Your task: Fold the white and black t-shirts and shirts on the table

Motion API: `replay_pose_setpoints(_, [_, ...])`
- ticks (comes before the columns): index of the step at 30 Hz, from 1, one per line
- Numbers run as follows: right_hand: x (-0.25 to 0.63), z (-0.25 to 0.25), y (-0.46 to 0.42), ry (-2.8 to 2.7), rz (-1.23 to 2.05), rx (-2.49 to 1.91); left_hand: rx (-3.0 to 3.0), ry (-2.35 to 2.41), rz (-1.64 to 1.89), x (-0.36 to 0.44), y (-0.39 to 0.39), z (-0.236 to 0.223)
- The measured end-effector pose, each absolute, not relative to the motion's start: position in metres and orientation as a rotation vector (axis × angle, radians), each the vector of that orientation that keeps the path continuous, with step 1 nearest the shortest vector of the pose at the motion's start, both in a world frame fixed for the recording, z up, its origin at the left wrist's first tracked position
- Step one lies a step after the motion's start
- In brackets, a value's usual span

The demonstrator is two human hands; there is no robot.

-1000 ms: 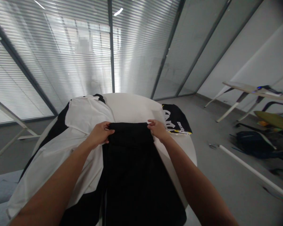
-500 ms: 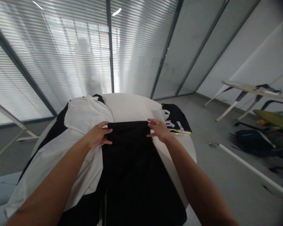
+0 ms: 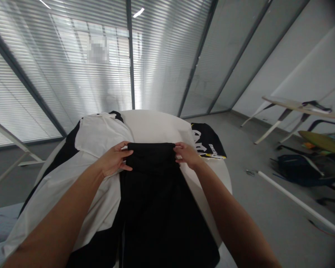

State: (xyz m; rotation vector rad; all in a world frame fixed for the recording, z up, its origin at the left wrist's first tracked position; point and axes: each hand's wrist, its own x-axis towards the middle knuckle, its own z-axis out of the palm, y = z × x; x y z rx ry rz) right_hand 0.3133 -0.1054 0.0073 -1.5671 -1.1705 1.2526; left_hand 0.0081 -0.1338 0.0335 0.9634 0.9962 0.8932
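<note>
A black garment lies lengthwise on the white table, its far end folded over into a straight edge. My left hand pinches the left corner of that edge between thumb and fingers. At the opposite corner my right hand grips the cloth with its fingertips. To the left, partly under my left forearm, spreads a white and black garment with loose wrinkles. Beyond my right hand sits a folded black garment with white lettering and yellow trim. The exact kind of the black garment cannot be made out.
A glass partition with blinds stands behind the table. On the floor at right lie a white pole and a dark bag. A wooden-topped table is farther back. Light blue cloth shows at lower left.
Almost nothing differs. Both hands keep hold of the black garment's folded edge, and the view has shifted very slightly.
</note>
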Motion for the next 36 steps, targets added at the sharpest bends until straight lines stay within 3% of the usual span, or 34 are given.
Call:
replay_pose_setpoints(16, [0.309,0.002,-0.099,-1.151,1.135,-1.016,1.329,0.919,1.357,0.012,-0.116,0.014])
replay_pose_setpoints(25, [0.308,-0.002,-0.095,-1.172,1.086,-1.304,1.698,0.992,1.038,-0.004,-0.122,0.025])
replay_pose_setpoints(36, [0.311,-0.001,-0.097,-1.222,0.990,-1.379,1.728,0.902,0.739,-0.011,-0.127,0.034])
